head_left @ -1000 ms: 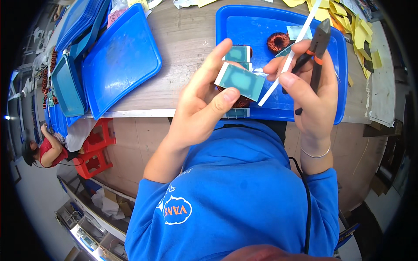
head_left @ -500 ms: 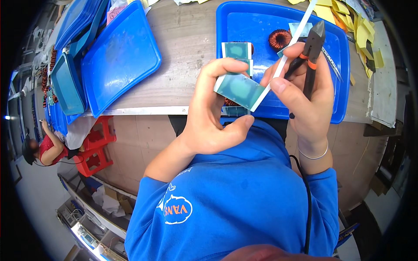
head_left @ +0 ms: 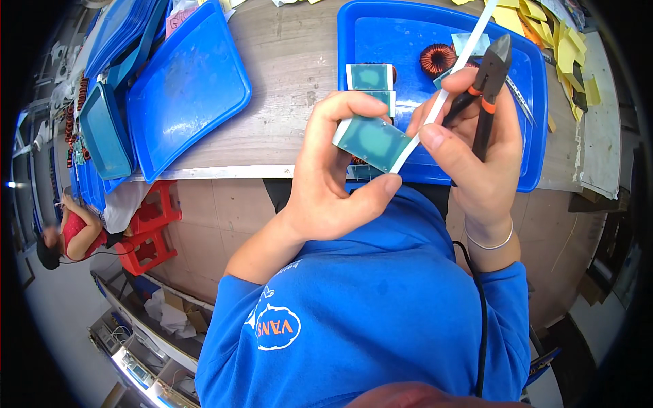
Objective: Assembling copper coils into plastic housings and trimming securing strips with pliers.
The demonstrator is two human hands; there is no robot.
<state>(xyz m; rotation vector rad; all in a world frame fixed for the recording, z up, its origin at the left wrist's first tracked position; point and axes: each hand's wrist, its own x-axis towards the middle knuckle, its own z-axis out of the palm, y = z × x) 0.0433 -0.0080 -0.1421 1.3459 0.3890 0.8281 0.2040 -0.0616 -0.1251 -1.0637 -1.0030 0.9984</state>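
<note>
My left hand (head_left: pixel 314 187) grips a green rectangular plate (head_left: pixel 373 144) with white strips along its two short ends, thumb at the lower corner and fingers behind the upper edge. Between the thumb and forefinger of my right hand (head_left: pixel 491 170) is a long white strip (head_left: pixel 472 45). Its lower end meets the plate's right edge. That same hand also keeps diagonal cutters (head_left: pixel 494 62) with black and orange handles in the palm, jaws pointing away from me. Under the hands lies a blue tray (head_left: pixel 345 37) with similar green plates (head_left: pixel 369 77) and a copper-wound ring coil (head_left: pixel 437 61).
Yellow paper pieces (head_left: pixel 570 51) are heaped at the far right. Tweezers (head_left: pixel 520 102) lie in the tray. An unused-looking blue tray (head_left: pixel 190 88) leans by stacked trays at left. Beyond, a person in red (head_left: pixel 76 234) sits near red stools (head_left: pixel 146 245).
My hands hold almost the same pose; the plate has tilted slightly, and my left thumb has shifted a little toward its corner. The person at left has moved their head and arms.
</note>
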